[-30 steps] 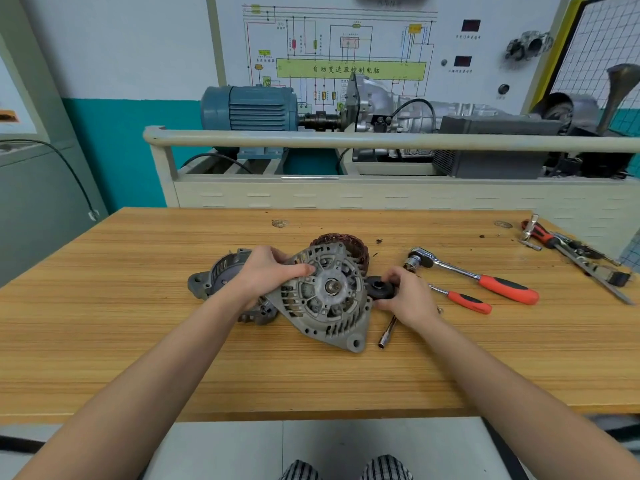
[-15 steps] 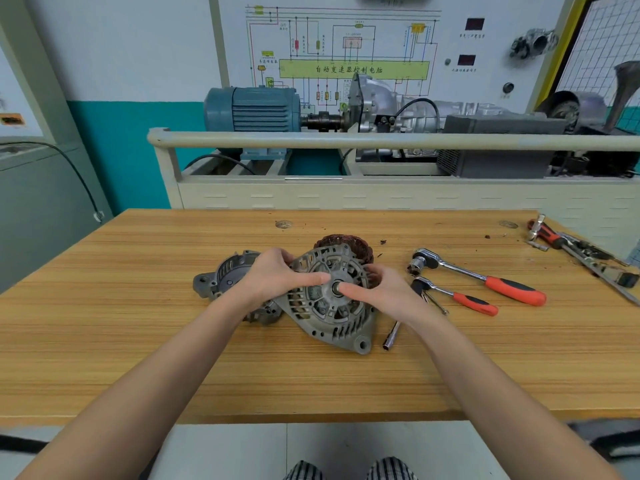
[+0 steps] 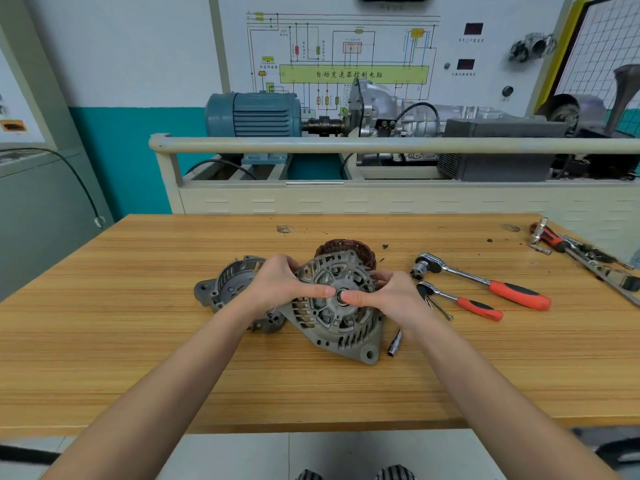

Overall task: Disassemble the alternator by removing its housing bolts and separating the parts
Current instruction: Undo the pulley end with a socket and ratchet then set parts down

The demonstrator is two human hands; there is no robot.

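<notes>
While both hands (image 3: 277, 289) (image 3: 391, 299) clasp the alternator housing (image 3: 332, 306), their curled fingers hide its rim.

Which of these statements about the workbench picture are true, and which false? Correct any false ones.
1. Both thumbs press at the centre of the housing. True.
2. The left hand holds a ratchet. False: it grips the housing's edge.
3. Two red-handled ratchets lie to the right of the right hand. True.
4. The copper winding lies in front of the housing. False: it sits behind it.
5. Another housing half lies at the left. True.
</notes>
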